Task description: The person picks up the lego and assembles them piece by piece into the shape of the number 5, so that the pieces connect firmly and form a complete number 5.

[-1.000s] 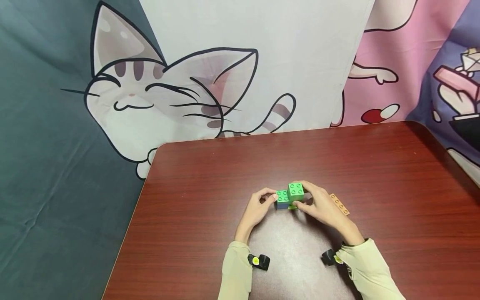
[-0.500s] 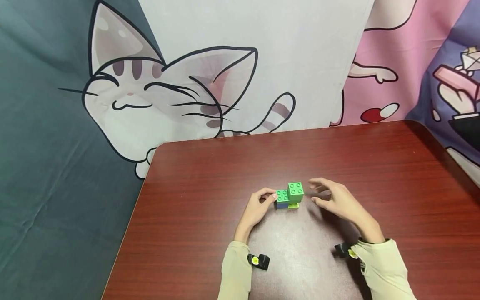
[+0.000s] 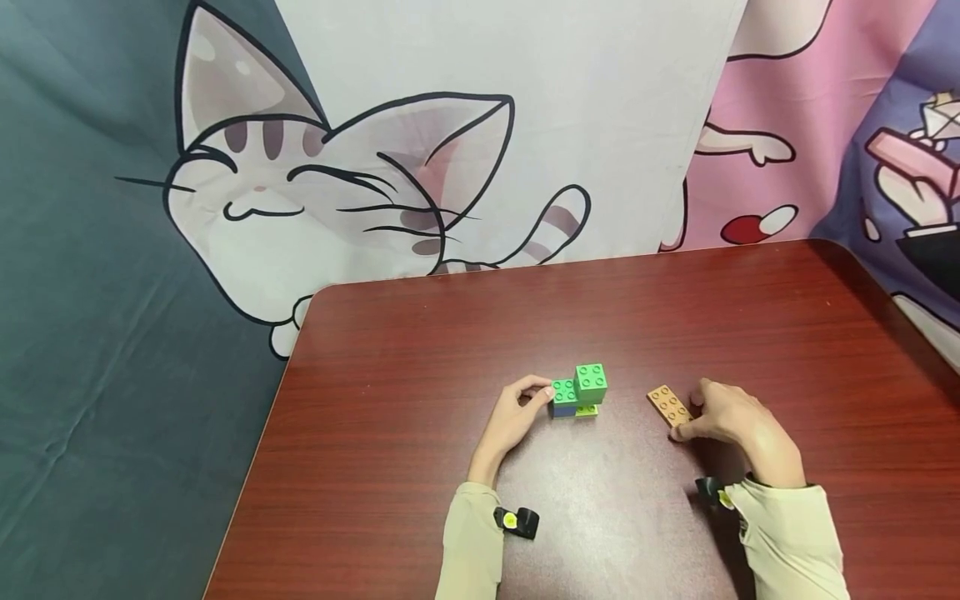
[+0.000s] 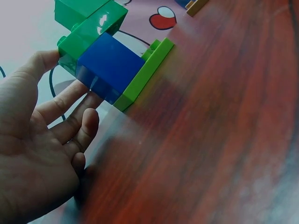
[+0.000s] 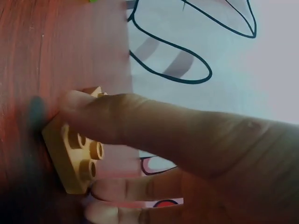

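Observation:
A built stack of toy bricks stands mid-table. Its top is a green brick (image 3: 591, 383), set over the right end of a lower green brick (image 3: 564, 392). Under these, the left wrist view shows a blue brick (image 4: 110, 65) on a lime-green plate (image 4: 145, 77). My left hand (image 3: 513, 423) pinches the stack's left end, thumb on the green and fingers behind. To the right lies a tan studded brick plate (image 3: 666, 405). My right hand (image 3: 738, 421) has thumb and fingers around its near right end, and the thumb covers part of it in the right wrist view.
The dark red wooden table (image 3: 420, 350) reaches back to a cartoon cat cloth (image 3: 480, 167) hanging behind it. Black wrist cameras (image 3: 517, 522) sit at both sleeve cuffs.
My right hand has let go of the stack's top green brick and moved right to the tan plate. The left hand stays on the stack.

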`<move>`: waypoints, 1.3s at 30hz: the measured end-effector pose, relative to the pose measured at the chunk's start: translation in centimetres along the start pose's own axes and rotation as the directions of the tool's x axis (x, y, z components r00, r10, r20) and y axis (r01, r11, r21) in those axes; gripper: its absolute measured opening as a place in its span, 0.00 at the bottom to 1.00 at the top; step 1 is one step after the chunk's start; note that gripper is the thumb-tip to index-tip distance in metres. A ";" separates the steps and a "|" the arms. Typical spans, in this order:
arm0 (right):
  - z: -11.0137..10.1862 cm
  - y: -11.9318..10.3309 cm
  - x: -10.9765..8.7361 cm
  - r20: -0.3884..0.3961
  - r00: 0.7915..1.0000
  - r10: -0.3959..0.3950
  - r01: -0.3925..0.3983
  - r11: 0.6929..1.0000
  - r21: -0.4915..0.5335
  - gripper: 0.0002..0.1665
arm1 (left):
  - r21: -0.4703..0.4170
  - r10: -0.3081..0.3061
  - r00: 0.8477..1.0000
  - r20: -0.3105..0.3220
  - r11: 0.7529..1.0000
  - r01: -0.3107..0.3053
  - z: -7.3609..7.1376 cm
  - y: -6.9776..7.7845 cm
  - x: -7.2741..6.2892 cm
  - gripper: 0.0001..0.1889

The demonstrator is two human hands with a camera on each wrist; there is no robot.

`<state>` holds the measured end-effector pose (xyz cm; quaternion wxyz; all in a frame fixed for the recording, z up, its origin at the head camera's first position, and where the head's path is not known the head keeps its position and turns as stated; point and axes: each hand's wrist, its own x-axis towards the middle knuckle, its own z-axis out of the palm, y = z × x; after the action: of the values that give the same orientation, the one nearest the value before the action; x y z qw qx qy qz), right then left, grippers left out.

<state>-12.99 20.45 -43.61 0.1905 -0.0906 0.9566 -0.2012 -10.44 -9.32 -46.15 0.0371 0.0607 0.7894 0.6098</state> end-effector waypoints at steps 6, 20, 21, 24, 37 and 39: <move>0.5 0.0 0.3 0.024 1.000 -0.005 0.006 0.999 -0.043 0.23 | -0.003 0.000 1.000 0.010 1.000 0.000 0.0 0.0 0.0 0.10; 0.6 0.0 0.5 -0.084 0.990 -0.116 0.119 0.992 0.030 0.21 | -0.004 -0.012 0.999 0.039 1.000 0.012 -0.1 0.0 0.0 0.11; 0.5 0.0 0.5 -0.116 0.984 -0.136 0.141 0.989 0.034 0.21 | -0.003 -0.013 0.999 0.040 1.000 0.014 -0.1 0.0 0.0 0.12; 0.2 -0.3 0.6 -0.232 0.951 -0.204 0.224 0.972 0.063 0.19 | 0.004 -0.016 0.999 0.043 1.000 0.016 -0.1 0.0 -0.1 0.12; -0.7 -3.3 -0.1 -0.610 0.714 -0.344 0.487 0.870 0.079 0.26 | 0.044 0.008 0.998 0.070 0.999 -0.011 -0.4 0.0 -0.1 0.12; -0.8 -3.9 -0.3 -0.627 0.696 -0.350 0.510 0.856 0.088 0.26 | 0.045 0.012 0.998 0.069 0.999 -0.015 -0.3 -0.1 -0.1 0.12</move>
<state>-12.62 17.31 -41.22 -0.1590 -0.2212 0.8841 -0.3796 -10.41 -9.68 -46.12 0.0584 0.0878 0.8007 0.5896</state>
